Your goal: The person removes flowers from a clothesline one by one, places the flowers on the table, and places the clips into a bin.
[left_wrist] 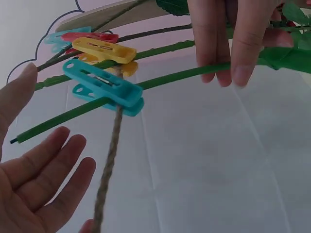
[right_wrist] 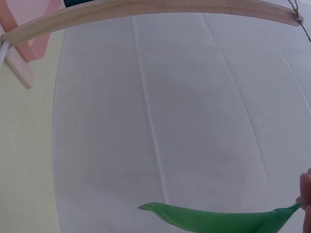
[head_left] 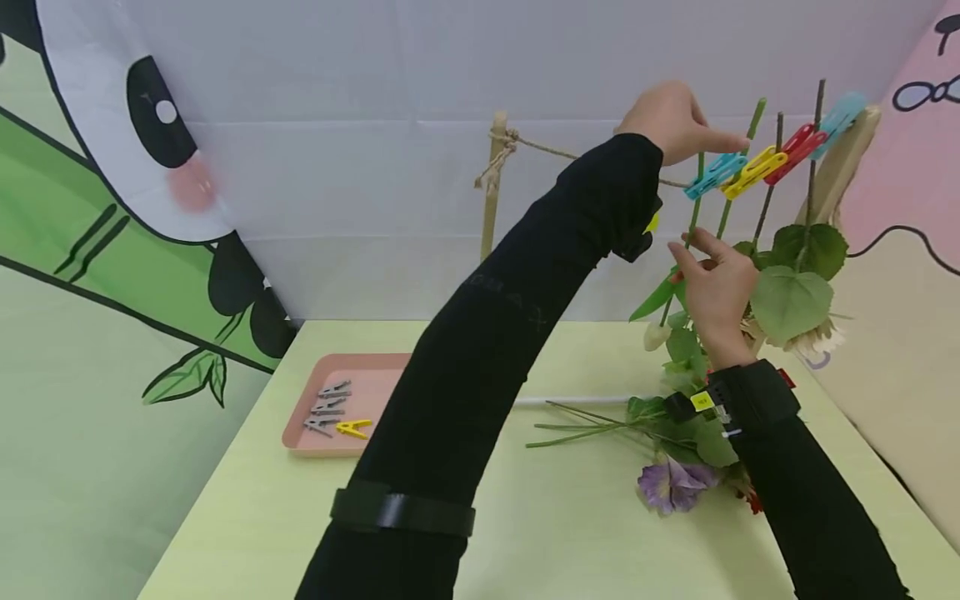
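My left hand (head_left: pixel 666 121) is beside the blue clothespin (head_left: pixel 716 175) on the twine (head_left: pixel 551 151). Its thumb and fingers are spread around the clothespin's tail, apart from it in the left wrist view. That clothespin clamps the green stem (left_wrist: pixel 180 75) of a white tulip (head_left: pixel 656 336), hanging bloom down. Lower on this stem, my right hand (head_left: pixel 716 283) pinches it between thumb and fingers. A yellow clothespin (head_left: pixel 753 173), a red clothespin (head_left: pixel 797 154) and a light-blue clothespin (head_left: pixel 840 123) hold more stems alongside. A green leaf (right_wrist: pixel 218 219) shows in the right wrist view.
A pink tray (head_left: pixel 300 429) with several grey clothespins (head_left: pixel 327 407) and a yellow one (head_left: pixel 354 428) stands at left. Loose flowers, including a purple bloom (head_left: pixel 675 485), lie on the table (head_left: pixel 555 533). Wooden posts (head_left: pixel 492 187) hold the twine.
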Demonstrator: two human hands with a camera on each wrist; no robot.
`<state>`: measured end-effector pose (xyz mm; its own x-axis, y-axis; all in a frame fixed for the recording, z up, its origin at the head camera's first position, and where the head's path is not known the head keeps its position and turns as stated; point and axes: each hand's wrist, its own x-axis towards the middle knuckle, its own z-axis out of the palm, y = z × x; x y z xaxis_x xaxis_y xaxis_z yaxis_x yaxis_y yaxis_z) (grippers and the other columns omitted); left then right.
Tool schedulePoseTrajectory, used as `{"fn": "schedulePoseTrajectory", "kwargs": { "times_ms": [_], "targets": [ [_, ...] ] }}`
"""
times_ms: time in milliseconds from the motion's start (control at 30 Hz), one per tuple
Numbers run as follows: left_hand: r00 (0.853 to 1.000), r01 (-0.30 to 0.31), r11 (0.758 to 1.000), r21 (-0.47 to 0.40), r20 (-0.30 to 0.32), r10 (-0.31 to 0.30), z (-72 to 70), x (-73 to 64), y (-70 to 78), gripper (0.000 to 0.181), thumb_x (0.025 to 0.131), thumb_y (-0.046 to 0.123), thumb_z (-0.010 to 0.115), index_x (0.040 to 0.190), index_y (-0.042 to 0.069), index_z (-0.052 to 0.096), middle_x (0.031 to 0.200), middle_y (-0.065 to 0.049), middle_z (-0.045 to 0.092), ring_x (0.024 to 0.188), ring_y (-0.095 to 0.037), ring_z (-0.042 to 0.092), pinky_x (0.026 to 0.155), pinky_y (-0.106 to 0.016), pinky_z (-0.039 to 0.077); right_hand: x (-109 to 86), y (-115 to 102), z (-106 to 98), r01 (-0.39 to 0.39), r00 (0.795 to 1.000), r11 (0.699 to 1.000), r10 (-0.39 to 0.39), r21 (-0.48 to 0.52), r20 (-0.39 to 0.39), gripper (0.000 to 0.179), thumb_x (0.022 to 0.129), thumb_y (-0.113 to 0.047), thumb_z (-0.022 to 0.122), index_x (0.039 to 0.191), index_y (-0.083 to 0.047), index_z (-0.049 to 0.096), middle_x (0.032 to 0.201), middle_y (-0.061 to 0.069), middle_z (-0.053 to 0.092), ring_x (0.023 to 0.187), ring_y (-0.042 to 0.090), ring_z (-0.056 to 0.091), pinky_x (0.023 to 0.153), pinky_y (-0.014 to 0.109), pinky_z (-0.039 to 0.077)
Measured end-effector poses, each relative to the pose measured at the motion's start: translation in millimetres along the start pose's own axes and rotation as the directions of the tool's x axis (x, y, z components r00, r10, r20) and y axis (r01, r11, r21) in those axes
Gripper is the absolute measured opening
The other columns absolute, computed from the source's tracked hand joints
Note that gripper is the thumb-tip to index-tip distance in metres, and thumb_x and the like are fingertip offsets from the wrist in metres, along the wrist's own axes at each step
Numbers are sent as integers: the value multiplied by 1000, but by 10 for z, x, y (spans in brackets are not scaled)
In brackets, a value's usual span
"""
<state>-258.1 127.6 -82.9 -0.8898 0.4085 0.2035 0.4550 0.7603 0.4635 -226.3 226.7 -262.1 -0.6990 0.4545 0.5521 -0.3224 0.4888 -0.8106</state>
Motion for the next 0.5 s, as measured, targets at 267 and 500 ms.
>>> {"fn": "schedulePoseTrajectory", "kwargs": {
  "times_ms": [267,500],
  "targets": [
    [997,53,998,-39,55,-51,208,-25,49,33,76,53,66,94,25,64,81,12,54,75,-3,48,63,-14,39,-37,74,76,5,991,957,34,290,-129,27,82,-20,68,103,-2,70,78,-17,65,41,0,46,47,13,39],
    [997,62,996,-58,46,-59,248,-20,49,33,80,49,64,106,30,59,106,16,58,90,0,51,79,-11,41,-53,55,101,-13,990,956,52,292,-128,26,83,-19,67,103,-2,71,76,-17,64,41,1,45,46,14,38]
  ]
}}
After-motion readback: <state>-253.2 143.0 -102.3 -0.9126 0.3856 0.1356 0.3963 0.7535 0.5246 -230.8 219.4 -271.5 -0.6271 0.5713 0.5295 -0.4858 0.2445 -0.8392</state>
